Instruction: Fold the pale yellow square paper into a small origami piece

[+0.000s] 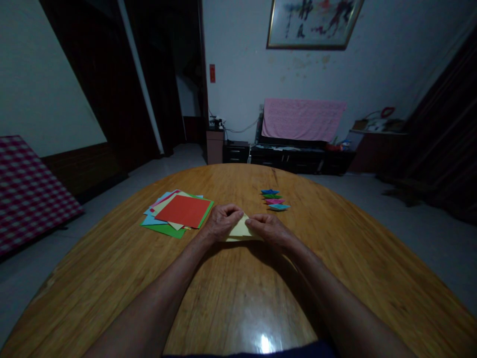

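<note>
A wide oval wooden bench fills the lower part of the room, with a pale tiled floor around it. On the far wall hangs a framed painting, and below it a pink towel is draped over a low dark cabinet. A red-and-white checked panel leans at the far left.

On the bench, left of centre, lies a loose stack of square coloured paper, with a red sheet on top and green, blue and pink edges showing beneath. The left hand and right hand are closed, fingers curled, gripping a folded yellow paper from either side, just beside the stack and near the bench's middle. Beyond them sits a small pile of folded paper pieces in blue, green, pink and teal.
</note>
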{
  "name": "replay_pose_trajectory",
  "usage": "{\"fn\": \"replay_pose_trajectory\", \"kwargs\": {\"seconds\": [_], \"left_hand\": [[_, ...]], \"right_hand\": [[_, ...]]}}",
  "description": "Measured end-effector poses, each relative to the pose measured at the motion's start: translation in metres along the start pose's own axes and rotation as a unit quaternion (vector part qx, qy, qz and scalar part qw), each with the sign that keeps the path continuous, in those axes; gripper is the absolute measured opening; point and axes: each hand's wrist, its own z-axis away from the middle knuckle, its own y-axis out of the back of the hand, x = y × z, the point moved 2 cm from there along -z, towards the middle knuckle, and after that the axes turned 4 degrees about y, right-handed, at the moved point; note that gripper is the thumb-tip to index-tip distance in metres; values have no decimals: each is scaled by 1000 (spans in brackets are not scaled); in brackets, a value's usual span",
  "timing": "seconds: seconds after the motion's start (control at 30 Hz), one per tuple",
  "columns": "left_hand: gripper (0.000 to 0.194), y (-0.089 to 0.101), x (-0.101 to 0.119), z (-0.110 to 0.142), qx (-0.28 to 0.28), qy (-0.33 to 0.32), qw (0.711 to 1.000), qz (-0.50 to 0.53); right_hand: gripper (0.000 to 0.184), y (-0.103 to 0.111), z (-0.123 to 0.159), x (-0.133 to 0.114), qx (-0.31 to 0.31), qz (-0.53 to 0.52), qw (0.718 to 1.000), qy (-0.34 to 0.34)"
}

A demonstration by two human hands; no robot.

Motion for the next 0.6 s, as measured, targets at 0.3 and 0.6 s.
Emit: {"fn": "replay_pose_trajectory", "kwargs": {"seconds": [0.3, 0.6], "left_hand": [[26, 1, 3, 3, -35, 33, 998, 39], [25, -1, 1, 6, -42, 44, 996, 60]], "right_hand": [[24, 2, -3, 5, -12, 38, 999, 28], [23, 3, -4, 7, -45, 37, 998, 24]]}}
